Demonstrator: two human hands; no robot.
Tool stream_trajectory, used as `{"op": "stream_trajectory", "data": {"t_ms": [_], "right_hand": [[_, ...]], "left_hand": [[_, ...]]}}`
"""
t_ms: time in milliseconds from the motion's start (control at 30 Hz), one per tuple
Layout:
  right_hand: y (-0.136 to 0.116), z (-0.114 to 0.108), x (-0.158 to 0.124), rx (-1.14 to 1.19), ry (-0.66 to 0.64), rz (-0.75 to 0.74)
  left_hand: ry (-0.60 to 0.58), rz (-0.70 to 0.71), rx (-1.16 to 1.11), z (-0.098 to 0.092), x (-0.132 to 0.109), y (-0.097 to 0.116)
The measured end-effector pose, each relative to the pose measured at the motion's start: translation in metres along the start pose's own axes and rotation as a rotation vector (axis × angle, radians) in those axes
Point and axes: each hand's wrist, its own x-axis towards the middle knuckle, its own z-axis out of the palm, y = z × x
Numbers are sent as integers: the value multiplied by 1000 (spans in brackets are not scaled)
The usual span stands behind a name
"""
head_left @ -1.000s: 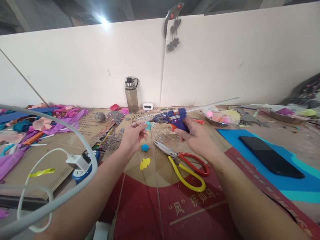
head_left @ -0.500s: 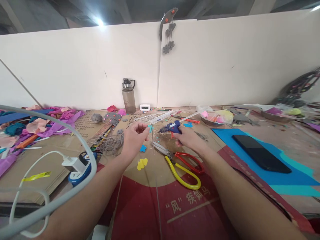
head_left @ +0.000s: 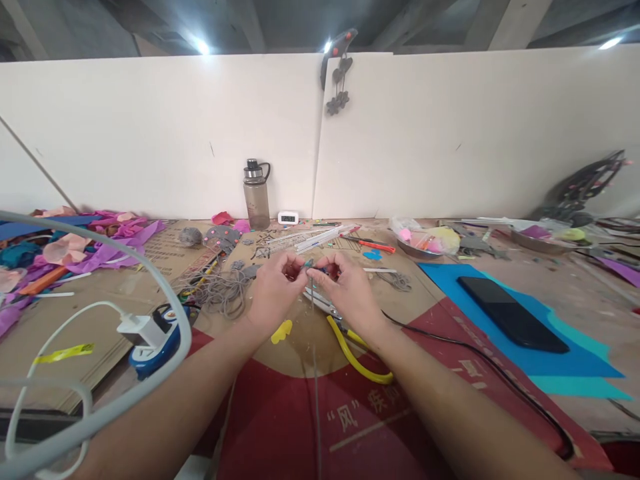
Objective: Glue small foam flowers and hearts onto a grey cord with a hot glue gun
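Pinching a small teal piece (head_left: 309, 264) with curled left hand (head_left: 277, 285) and curled right hand (head_left: 349, 288). Hovering above partly hidden scissors (head_left: 345, 351), near yellow cutouts (head_left: 281, 331) on cardboard (head_left: 273, 420).

Left grip (head_left: 277, 280) and right grip (head_left: 347, 283) sit side by side at centre, over cardboard (head_left: 277, 413) on the bench (head_left: 560, 267). Scissors (head_left: 341, 347) lie at 5 o'clock, partly covered by the right grip; a cut-out (head_left: 281, 331) at 7; a power strip (head_left: 163, 358) at 8, charger (head_left: 140, 331) plugged in; string (head_left: 227, 293) at 9; a bottle (head_left: 257, 203) at 11, before upright boards (head_left: 425, 120); a bowl (head_left: 420, 255) at 2; a phone (head_left: 513, 313) on sheets (head_left: 583, 365) at 3.
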Motion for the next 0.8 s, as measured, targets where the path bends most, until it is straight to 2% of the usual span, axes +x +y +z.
{"op": "stream_trajectory", "data": {"t_ms": [333, 600, 800], "right_hand": [[3, 0, 0, 95, 19, 61], [2, -1, 0, 96, -1, 44], [3, 0, -1, 75, -23, 18]], "left_hand": [[-19, 140, 210, 0, -5, 7], [-56, 77, 69, 3, -5, 4], [-52, 162, 122, 3, -4, 2]]}}
